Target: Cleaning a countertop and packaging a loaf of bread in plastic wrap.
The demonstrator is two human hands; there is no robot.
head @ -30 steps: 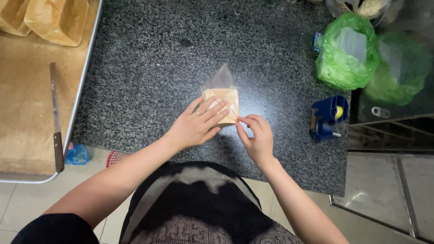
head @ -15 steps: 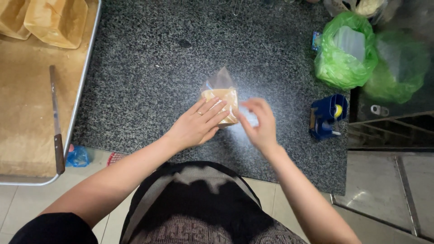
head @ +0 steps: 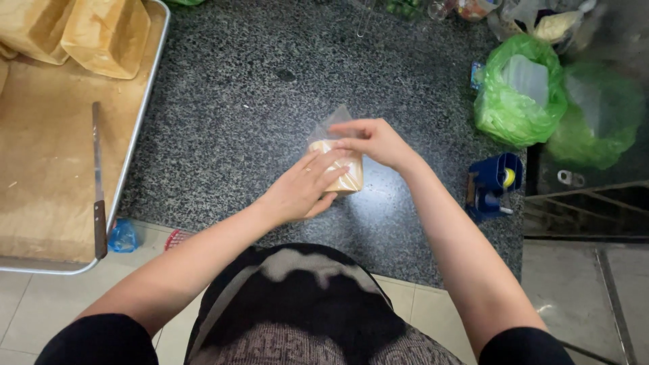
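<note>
Left hand (head: 301, 192) lies flat, fingers spread, pressing on a tan slice of bread in a clear plastic bag (head: 341, 165) at the middle of a speckled dark stone counter (head: 257, 101). Right hand (head: 375, 140) reaches over from the right, fingertips pinching the bag's loose top at its far edge. To the right sit a blue tape dispenser (head: 490, 186) and green plastic bags (head: 517, 94). On the left, a metal tray (head: 138, 122) holds bread loaves (head: 101, 34) and a long knife (head: 99, 182).
</note>
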